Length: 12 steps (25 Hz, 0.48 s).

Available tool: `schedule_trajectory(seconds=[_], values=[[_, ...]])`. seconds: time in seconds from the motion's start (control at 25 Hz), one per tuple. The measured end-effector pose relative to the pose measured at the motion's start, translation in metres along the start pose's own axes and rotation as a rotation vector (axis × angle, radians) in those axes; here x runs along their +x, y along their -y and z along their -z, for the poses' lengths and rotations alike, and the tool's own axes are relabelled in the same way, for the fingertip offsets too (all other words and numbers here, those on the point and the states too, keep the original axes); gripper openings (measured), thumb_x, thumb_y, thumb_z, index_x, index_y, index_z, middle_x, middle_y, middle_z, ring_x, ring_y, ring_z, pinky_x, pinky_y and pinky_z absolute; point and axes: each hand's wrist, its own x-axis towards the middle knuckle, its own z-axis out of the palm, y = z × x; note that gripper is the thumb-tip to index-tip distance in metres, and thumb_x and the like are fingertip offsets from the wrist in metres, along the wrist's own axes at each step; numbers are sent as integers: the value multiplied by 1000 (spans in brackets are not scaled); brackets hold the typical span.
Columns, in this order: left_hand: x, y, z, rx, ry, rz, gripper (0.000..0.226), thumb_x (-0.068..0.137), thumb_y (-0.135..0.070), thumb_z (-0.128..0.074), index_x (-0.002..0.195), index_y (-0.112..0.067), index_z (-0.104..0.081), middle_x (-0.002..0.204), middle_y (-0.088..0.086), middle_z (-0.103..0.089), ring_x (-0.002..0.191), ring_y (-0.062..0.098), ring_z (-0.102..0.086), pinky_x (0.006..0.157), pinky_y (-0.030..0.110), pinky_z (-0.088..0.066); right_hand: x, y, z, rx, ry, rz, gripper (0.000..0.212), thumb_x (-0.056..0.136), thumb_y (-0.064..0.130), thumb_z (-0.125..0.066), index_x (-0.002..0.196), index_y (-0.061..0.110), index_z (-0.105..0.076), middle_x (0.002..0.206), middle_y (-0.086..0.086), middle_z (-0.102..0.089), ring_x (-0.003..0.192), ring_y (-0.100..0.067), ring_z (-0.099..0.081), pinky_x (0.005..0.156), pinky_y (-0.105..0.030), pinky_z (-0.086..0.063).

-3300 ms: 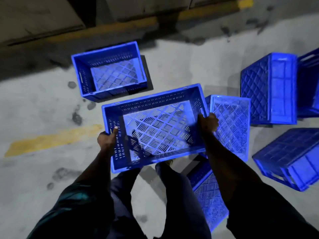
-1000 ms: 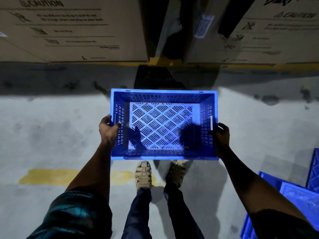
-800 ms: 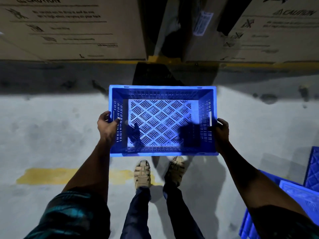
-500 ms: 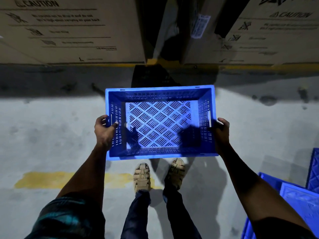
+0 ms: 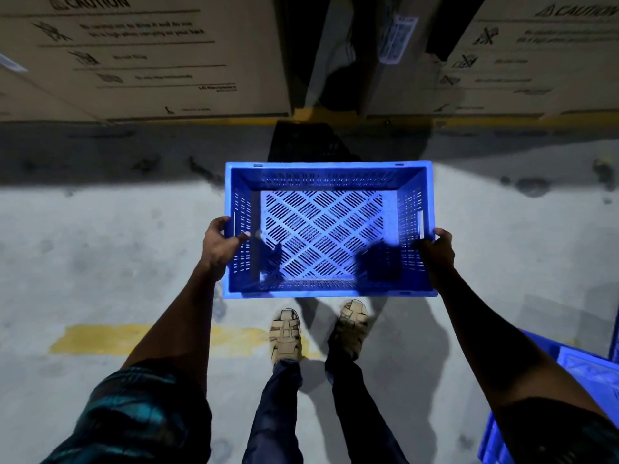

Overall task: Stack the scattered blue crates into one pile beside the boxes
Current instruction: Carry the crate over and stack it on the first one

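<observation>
I hold one empty blue crate upright in front of me, open side up, its slotted bottom visible. My left hand grips its left wall, thumb inside over the rim. My right hand grips the right wall near the handle slot. The crate hangs above the concrete floor, just ahead of my feet. Large cardboard boxes stand along the far side, a second box to the right. Another blue crate shows at the lower right edge, partly behind my right arm.
A dark gap separates the two cardboard boxes, with something dark on the floor in shadow below it. A yellow floor line runs left of my feet. Grey concrete lies on both sides of the held crate.
I have walked from the scattered crates to the boxes carrying the crate. Over the last second the crate has stayed level in both hands with only slight shifts.
</observation>
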Motion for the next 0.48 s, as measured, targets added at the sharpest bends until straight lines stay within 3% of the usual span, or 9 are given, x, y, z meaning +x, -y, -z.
schedule_trajectory(seconds=[0.16,0.32,0.48], values=[[-8,-1,-2,90,13,30,58,83,-7,-77,134,-9,-49,118,7,-60,93,26,-64,85,38,-55,-14,0,-3,-129,16,36,78,82,18,-67,150,15,-31,134,-17,-53,113,-34,-58,89,-33,-47],[-14,5,-9,151,-11,35,59,82,-10,-78,134,-10,-52,113,8,-61,96,28,-65,83,36,-55,11,-31,-5,-243,91,35,109,57,41,-64,155,26,-20,130,-18,-55,106,-39,-63,92,-53,-54],[-14,6,-13,141,-23,16,57,80,-15,-81,130,-15,-55,126,13,-63,106,34,-67,93,49,-56,10,-36,-6,-176,46,13,103,57,41,-66,152,28,-29,126,-16,-56,97,-32,-64,89,-50,-56]])
